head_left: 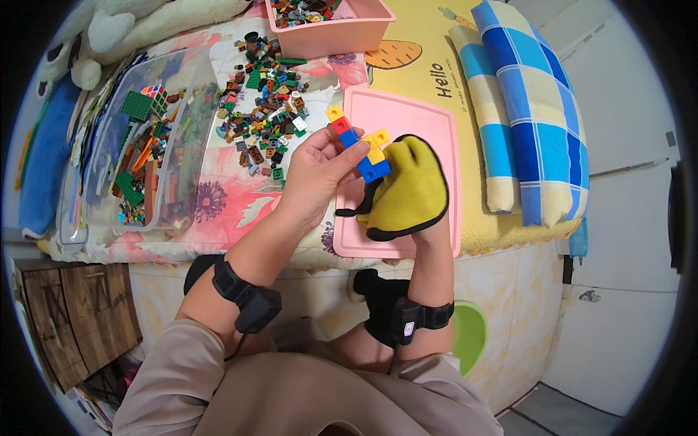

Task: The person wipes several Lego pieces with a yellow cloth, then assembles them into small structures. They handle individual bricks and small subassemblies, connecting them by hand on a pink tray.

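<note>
My left hand point(323, 167) is closed, its thumb and fingers pinching a joined piece of interlocking toy cubes point(372, 168) in red, blue and yellow. A yellow cloth mitt or pouch with black trim point(407, 192) covers my right hand up to the wrist, hiding the fingers. The cubes are right beside the cloth, and some overlap its left edge; whether the covered hand grips them I cannot tell. Both hands are over a pink plastic lid or tray point(429, 116) lying on the bed.
Loose small building bricks point(265, 109) are spread on the flowered sheet, left of the lid. Behind stands a pink bin point(334, 40) of bricks. A clear box point(193, 94) at left holds bricks and a puzzle cube point(155, 93). Checked cushions point(534, 116) lie at right.
</note>
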Action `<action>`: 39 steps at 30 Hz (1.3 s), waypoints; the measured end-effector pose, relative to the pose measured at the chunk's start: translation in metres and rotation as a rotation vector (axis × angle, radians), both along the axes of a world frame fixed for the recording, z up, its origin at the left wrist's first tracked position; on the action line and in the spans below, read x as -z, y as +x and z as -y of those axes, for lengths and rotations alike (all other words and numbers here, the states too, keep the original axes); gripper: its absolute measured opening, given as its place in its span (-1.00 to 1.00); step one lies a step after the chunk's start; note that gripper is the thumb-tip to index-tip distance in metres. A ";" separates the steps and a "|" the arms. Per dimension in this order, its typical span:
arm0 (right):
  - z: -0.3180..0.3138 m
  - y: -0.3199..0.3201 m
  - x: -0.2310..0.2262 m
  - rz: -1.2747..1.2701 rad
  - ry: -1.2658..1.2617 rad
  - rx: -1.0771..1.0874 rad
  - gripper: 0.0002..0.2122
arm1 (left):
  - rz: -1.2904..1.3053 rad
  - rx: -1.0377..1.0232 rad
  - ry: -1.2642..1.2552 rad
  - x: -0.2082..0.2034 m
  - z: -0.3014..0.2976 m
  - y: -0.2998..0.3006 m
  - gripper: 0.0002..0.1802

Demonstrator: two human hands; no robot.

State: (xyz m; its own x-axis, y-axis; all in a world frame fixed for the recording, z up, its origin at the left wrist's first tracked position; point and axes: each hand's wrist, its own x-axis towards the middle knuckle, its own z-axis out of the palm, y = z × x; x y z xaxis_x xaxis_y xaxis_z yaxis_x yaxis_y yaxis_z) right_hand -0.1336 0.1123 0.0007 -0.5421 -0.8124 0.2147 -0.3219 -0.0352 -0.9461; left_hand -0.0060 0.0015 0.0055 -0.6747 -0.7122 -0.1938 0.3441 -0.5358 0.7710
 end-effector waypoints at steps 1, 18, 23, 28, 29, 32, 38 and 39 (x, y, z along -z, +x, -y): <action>-0.005 0.002 -0.001 0.334 -0.005 -0.013 -0.67 | 0.031 -0.018 0.002 0.000 -0.001 0.000 -0.69; -0.004 0.002 0.007 0.419 -0.069 0.034 -0.71 | 0.126 0.206 -0.200 -0.002 -0.001 0.004 -0.68; -0.006 0.001 0.003 0.361 -0.014 0.064 -0.76 | 0.104 0.202 -0.319 0.001 -0.001 0.004 -0.69; -0.003 0.007 0.005 0.134 -0.063 0.103 -0.77 | 0.136 0.111 -0.176 0.009 -0.001 -0.001 -0.75; -0.001 0.009 0.007 0.119 -0.077 0.130 -0.78 | 0.134 0.091 -0.161 0.011 -0.002 -0.001 -0.74; 0.003 0.011 0.007 0.152 -0.129 0.239 -0.78 | 0.134 0.040 -0.059 0.011 0.001 -0.001 -0.73; 0.004 0.002 -0.004 -0.236 -0.002 0.264 -0.62 | 0.111 0.126 -0.153 0.009 0.000 -0.001 -0.77; 0.006 0.002 -0.004 -0.719 0.139 0.256 -0.61 | 0.109 0.200 -0.231 0.009 -0.004 -0.002 -0.76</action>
State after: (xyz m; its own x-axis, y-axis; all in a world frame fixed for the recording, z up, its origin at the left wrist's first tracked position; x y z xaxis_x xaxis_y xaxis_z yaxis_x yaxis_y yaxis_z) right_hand -0.1314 0.1068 0.0042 -0.4825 -0.7256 0.4906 -0.8408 0.2268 -0.4915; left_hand -0.0077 0.0050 -0.0035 -0.7898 -0.6014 -0.1209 0.1588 -0.3908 0.9067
